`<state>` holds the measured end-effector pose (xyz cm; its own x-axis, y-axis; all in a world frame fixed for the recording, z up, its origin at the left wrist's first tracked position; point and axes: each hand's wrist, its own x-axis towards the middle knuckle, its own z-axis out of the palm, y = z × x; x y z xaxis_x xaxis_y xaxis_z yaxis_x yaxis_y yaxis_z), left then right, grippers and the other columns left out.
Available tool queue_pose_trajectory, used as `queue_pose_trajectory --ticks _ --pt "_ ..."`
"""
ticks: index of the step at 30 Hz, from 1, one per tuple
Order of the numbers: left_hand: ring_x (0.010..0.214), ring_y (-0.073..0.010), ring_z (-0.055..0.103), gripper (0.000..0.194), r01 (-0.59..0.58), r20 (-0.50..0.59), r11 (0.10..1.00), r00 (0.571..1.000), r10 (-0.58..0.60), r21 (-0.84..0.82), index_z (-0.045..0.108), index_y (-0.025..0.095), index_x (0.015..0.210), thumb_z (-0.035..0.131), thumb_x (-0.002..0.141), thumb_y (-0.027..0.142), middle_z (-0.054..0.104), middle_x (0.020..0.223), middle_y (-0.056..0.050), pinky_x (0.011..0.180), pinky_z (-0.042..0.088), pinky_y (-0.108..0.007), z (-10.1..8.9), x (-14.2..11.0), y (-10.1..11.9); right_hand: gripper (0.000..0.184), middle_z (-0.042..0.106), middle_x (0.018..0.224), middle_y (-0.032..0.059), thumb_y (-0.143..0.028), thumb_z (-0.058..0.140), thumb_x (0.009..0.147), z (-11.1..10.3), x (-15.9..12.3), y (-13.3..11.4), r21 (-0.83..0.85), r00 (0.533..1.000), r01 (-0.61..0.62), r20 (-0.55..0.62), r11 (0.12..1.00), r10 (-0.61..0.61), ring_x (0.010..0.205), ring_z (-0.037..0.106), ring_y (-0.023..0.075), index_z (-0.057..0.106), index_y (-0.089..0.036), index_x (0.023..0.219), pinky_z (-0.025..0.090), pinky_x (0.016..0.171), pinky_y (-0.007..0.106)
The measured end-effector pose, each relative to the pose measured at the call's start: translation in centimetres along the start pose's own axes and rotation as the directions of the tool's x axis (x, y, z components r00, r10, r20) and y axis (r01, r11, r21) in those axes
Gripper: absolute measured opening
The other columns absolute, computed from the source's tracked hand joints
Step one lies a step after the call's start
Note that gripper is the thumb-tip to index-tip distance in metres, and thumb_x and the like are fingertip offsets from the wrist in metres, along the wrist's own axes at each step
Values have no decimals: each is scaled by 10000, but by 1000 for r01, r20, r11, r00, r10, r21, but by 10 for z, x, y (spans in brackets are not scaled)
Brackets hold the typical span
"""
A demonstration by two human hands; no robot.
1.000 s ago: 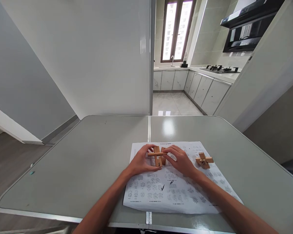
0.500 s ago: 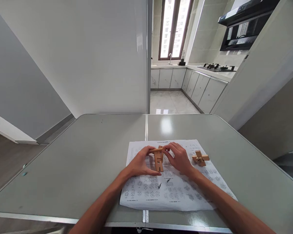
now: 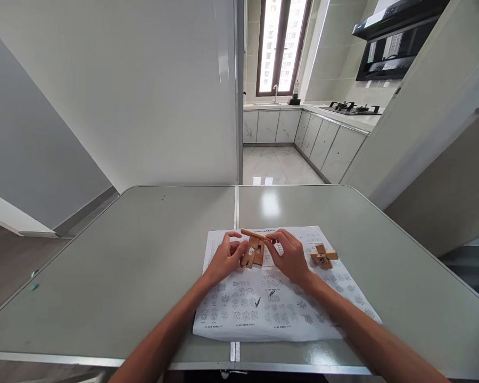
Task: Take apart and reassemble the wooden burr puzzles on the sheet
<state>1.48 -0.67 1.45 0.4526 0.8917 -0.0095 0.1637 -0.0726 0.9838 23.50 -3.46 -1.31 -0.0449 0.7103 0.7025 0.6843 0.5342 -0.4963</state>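
Note:
Small notched wooden puzzle pieces are gathered over a printed sheet, one bearing a dark mark. My left hand is at their left side, with curled fingers and the thumb against the marked piece. From the right, my right hand pinches the near end of a thin wooden strip between thumb and fingers. The strip slants above the other pieces, its far end pointing left and free of my left fingers. How the pieces below fit together is partly hidden.
The printed instruction sheet lies under both hands on a grey folding table. To the right, several wooden pieces form a crossed cluster on the sheet. A small green object lies near the table's left edge.
My left hand has left the strip's left end and curled onto the lower pieces. The strip has tilted, left end upward, in my right hand. The lower pieces now lean.

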Motion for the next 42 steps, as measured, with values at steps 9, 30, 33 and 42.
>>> queue_pose_trajectory --ticks 9,30,33,42 --pt "413 -81 470 498 69 41 993 997 -66 -96 458 219 1071 678 886 627 530 580 102 402 391 -177 6 -4 6 112 634 794 21 -250 555 1034 4 0 -2 -71 998 60 31 996 -58 714 601 185 600 -219 936 456 678 312" --pt "587 -174 594 360 -56 -135 728 970 202 684 547 215 1226 490 1000 488 644 658 51 650 435 -287 -8 3 -19 405 704 857 31 -496 360 1063 -6 12 33 192 884 -402 336 895 325 755 618 219 663 -235 994 487 708 334" --pt "566 -170 578 332 -47 -133 691 970 205 721 544 212 1223 482 1005 455 609 633 62 625 422 -280 -8 3 -21 383 708 875 33 -456 355 1071 -3 9 29 160 880 -382 362 910 306 770 626 215 651 -237 968 488 715 332" --pt "603 -170 627 274 -73 -110 626 962 249 777 544 230 1192 423 1039 422 633 691 43 605 419 -272 -8 2 -21 358 705 1033 68 -372 318 1096 7 1 29 -70 889 -293 346 953 299 875 666 228 639 -246 998 504 775 351"
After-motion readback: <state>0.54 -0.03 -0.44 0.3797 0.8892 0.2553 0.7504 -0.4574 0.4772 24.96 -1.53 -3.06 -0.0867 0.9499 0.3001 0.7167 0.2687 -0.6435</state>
